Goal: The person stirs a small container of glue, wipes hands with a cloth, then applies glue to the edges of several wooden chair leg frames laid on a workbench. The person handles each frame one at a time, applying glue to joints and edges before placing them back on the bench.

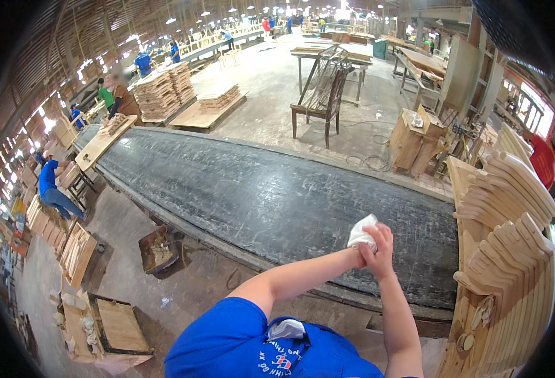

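Note:
Above the near right part of a long dark conveyor belt (252, 183), my two hands meet. A bunched white cloth item (362, 232), which could be a glove, covers my left hand (360, 248) or lies in it; I cannot tell which. The fingers of my left hand are hidden. My right hand (380, 249) is closed, its thumb and fingers pinching the lower edge of the white cloth item beside the left wrist. Right of the hands, curved pale wooden parts (510, 271) stand stacked in rows at the belt's end.
A dark wooden chair (323, 94) stands beyond the belt, near stacked boards (164, 91). A wooden board (104, 143) lies across the belt's far end, close to a person in brown (125, 101). At left, another person in blue (52, 183) leans. A metal cart (159, 250) sits below.

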The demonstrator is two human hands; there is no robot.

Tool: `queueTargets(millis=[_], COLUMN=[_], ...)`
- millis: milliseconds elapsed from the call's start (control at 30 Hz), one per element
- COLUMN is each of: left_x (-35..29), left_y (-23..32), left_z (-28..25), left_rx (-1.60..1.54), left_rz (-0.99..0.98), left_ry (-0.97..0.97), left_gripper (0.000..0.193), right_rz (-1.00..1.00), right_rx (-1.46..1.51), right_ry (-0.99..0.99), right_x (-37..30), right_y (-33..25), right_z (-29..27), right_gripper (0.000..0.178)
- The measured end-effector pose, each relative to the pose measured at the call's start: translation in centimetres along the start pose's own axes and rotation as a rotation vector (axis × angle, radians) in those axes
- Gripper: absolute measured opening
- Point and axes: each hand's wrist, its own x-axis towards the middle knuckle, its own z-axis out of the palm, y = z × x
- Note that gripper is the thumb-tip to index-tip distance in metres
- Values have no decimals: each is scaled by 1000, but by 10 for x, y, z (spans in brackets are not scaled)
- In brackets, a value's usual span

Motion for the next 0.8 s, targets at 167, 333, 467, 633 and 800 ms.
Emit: queueTargets(millis=[167, 333, 467, 633, 800], left_x=[-4, -18, -8, 25, 53], left_y=[-54, -60, -39, -121, -104], left_z=[4, 30, 44, 53, 64], left_rx=[1601, 2176, 2294, 2682, 3013], left_rz=[368, 703, 537, 280, 227], left_ry=[337, 104, -32, -489, -514], left_gripper=[31, 56, 50, 68, 69], right_rz=[662, 939, 911, 826, 480], right_rx=[515, 766, 875, 931, 464], right_ry=[174, 505, 516, 864, 1109], right_x=[-9, 18, 37, 43, 34], right_y=[16, 17, 25, 67, 81], right_z=[1, -1, -21, -147, -285], right_gripper=[21, 21, 26, 27, 25])
